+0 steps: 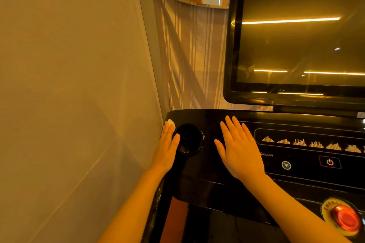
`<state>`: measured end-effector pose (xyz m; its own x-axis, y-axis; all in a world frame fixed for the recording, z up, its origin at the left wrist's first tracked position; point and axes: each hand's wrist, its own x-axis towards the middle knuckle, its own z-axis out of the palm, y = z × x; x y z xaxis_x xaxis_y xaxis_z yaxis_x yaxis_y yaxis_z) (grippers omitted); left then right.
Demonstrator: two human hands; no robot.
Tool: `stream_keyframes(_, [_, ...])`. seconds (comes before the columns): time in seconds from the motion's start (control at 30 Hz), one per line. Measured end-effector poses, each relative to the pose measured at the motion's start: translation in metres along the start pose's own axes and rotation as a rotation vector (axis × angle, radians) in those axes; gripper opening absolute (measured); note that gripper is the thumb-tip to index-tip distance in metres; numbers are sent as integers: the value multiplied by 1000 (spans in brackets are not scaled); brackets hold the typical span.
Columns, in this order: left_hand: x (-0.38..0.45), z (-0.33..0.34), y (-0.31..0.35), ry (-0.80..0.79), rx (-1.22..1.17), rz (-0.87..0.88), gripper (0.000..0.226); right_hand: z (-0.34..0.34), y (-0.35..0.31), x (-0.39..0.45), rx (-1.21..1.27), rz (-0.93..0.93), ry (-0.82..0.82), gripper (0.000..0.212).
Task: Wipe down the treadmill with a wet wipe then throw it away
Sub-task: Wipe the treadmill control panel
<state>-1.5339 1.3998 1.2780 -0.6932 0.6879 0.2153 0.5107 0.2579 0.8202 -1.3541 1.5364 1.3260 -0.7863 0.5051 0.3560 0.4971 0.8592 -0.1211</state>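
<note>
Writing on treadmill console (213,163): "INCLINE" beside blue down-arrow button (286,165); red-outlined power button (329,162); red emergency knob (346,220), yellow ring reads "EMERG", rest cut off. Six dotted programme profiles in row, seventh cut off at frame edge.

Two hands. Left hand (167,145) flat at console's left edge by round cup holder (188,140), fingers straight, pressing white wet wipe (171,123) that peeks past fingertips. Right hand (240,147) flat on console, fingers spread, released, holding nothing.

One dark screen (300,35) above.

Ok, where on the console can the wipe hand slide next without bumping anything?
Bare black panel lies between the cup holder and the right hand, and below the cup holder. It is tight where the left hand presses the wipe, between the cup holder and the wall.
</note>
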Motion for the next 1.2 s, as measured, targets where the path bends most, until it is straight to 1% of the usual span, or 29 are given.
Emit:
stream_keyframes(0.13, [23, -4, 16, -47, -43, 26, 62, -1, 0, 0, -6, 4, -14, 66])
stream_keyframes(0.23, [24, -2, 22, -43, -92, 59, 55, -2, -1, 1, -3, 8, -21, 71])
stream_keyframes(0.3, [19, -2, 16, -28, -119, 66, 53, -3, -1, 1, -2, 6, -31, 71])
stream_keyframes(0.43, [13, -5, -4, -21, -24, 79, 56, -2, 0, 2, 2, 5, 3, 68])
stream_keyframes(0.5, [19, -7, -3, -32, -31, 32, 61, 1, 0, 1, -8, 0, 13, 67])
stream_keyframes(0.57, [29, -10, 5, -52, -69, -34, 58, 3, 2, 0, -23, -1, 14, 64])
stream_keyframes(0.63, [39, -14, 14, -79, -89, -66, 55, 3, 2, 0, -27, 8, 18, 67])
stream_keyframes(0.77, [41, -15, 22, -162, -50, -5, 53, 3, 2, 1, -30, -2, 12, 68])
stream_keyframes(0.83, [32, -11, 26, -178, -88, 33, 51, 3, 2, 1, -23, -2, 17, 67])
stream_keyframes(0.97, [25, -10, 31, -132, -203, -59, 52, 1, 1, 0, 7, -1, 6, 67])
stream_keyframes(1.07, [33, -10, 38, -147, -118, -56, 57, -1, 1, 0, 4, -1, 4, 67])
stream_keyframes(1.13, [38, -7, 48, -164, -29, -9, 55, -1, 2, 0, 0, 3, 4, 67])
stream_keyframes(1.2, [42, -2, 55, -184, 122, 82, 52, -2, 1, 0, 0, 5, -4, 67])
